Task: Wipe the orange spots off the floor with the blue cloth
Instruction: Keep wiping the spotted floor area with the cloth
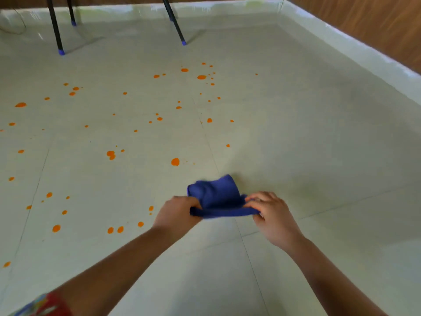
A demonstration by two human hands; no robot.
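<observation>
So both hands are out over the pale tiled floor (296, 156), each clamped on one end of the blue cloth (216, 195). The left hand (176, 213) has its fingers curled round the left end, and the right hand (272, 215) pinches the right end with the fingertips on top. Between them the near edge of the cloth is pulled into a tight band, while the rest bunches up in a loose hump on the far side; can't really tell if it's resting on the tiles or held just off them. Bit blurry around the cloth too. Orange spots are all over the left and middle of the floor, none under the cloth as far as I can see. The closest big one (175, 161) sits just beyond the cloth and a little left, a double blob (111, 155) is further left, and a row of three (120, 229) lies near the left forearm. A denser scatter (201, 77) is further off toward the back. The right side of the floor looks clean. At the far end are three thin black legs with blue caps (61, 52), on the floor well apart from the hands, and a light skirting (341, 35) runs below a wood-look wall. A red patterned sleeve (45, 304) shows at the bottom left corner.
</observation>
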